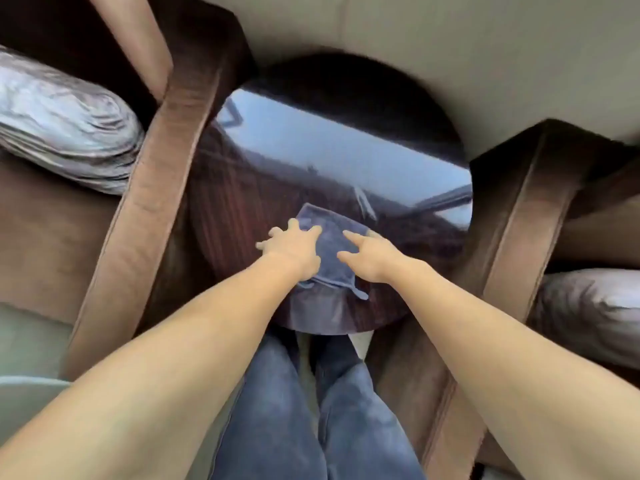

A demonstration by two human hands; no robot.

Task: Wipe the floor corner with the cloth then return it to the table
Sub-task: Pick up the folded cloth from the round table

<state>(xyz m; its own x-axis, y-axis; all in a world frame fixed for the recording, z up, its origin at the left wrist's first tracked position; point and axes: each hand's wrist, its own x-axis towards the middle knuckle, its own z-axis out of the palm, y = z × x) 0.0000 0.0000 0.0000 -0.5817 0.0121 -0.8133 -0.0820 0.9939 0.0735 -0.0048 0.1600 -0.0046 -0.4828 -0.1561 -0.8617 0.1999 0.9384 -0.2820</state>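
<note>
A blue-grey cloth (330, 245) lies flat on the near part of a round, dark glossy table (346, 161). My left hand (294, 247) rests on the cloth's left edge with its fingers spread. My right hand (370, 254) lies on the cloth's right edge, with the index finger stretched out over the fabric. Neither hand has the cloth gripped. A corner of the cloth (358, 292) sticks out toward me between my wrists.
A brown sofa arm (162, 168) stands close on the left, another brown sofa arm (530, 220) on the right. A silver cushion (59, 123) lies at the left and a second silver cushion (595, 313) at the right. Behind the table is a beige wall (450, 57). My legs in jeans (311, 410) stand below.
</note>
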